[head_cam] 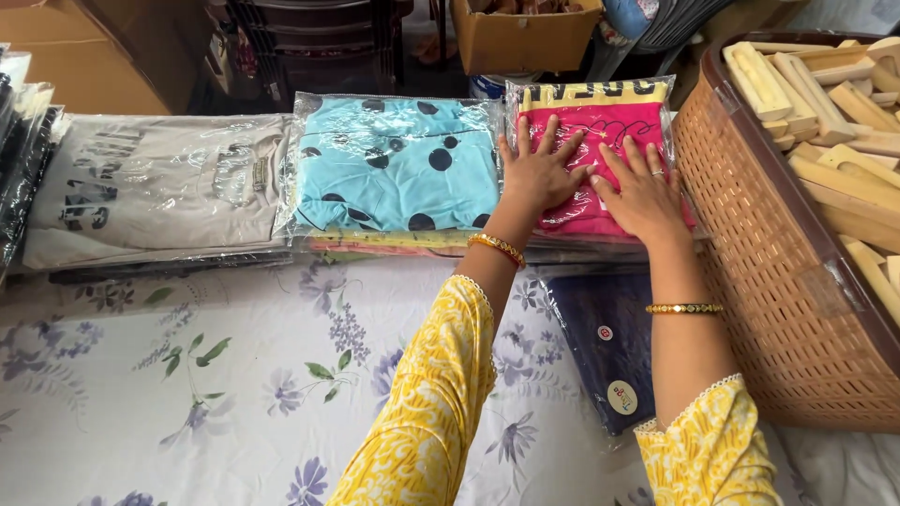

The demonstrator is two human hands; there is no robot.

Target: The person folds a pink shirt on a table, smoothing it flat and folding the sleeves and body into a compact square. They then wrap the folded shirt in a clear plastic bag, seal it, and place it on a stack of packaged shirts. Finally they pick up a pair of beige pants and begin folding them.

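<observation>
The bagged pink garment [600,150] lies under both palms: left hand [539,173] and right hand [642,197] pressed flat, fingers spread, gripping nothing. Left of them sits a bagged blue polka-dot garment [394,164]; right, a woven basket [759,244]. The slick plastic could slide off its stack under uneven pressure.

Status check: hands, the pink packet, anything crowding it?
Left hand and right hand flat, fingers spread, on the pink bagged garment. Blue polka-dot packet close on its left, woven basket close on its right.
</observation>
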